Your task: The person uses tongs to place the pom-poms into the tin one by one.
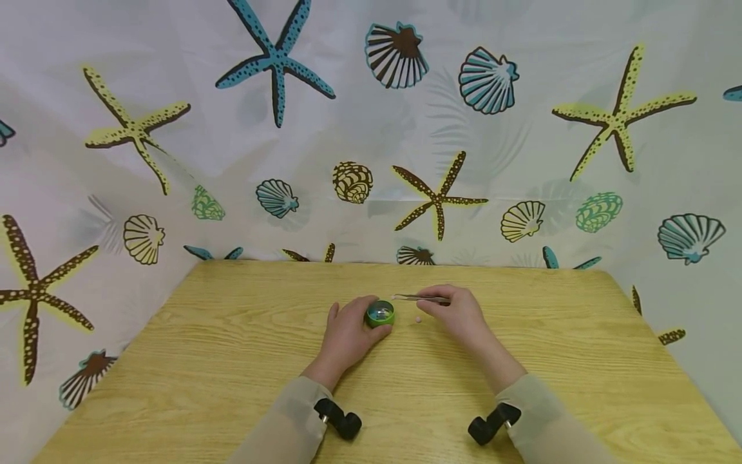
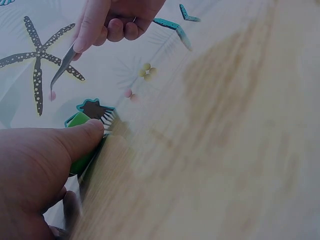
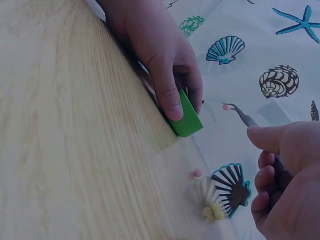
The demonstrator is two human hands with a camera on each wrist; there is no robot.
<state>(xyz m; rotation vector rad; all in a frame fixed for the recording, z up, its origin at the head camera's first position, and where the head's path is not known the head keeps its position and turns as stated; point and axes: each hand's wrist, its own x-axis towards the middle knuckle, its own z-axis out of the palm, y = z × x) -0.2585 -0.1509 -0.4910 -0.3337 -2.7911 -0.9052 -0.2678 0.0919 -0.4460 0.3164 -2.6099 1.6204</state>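
My left hand [image 1: 348, 332] grips a small round green container [image 1: 380, 321], thumb on the near side and fingers behind it. The container stands on the table with its top uncovered and a shiny inside. My right hand [image 1: 460, 316] pinches metal tweezers [image 1: 414, 298] with bent tips. Between the tips is a small pink bead [image 3: 226, 107], held just right of the container and above the table. A second pink bead [image 1: 418, 319] lies on the table between the hands. Small yellow beads [image 2: 145, 70] lie beyond it in the left wrist view.
The wood-grain table [image 1: 232, 322] is glossy and mirrors the beads in the wrist views. A white cloth [image 1: 324, 116] printed with starfish and shells hangs along the back and both sides. A black wrist mount [image 1: 339, 419] sits on each sleeve.
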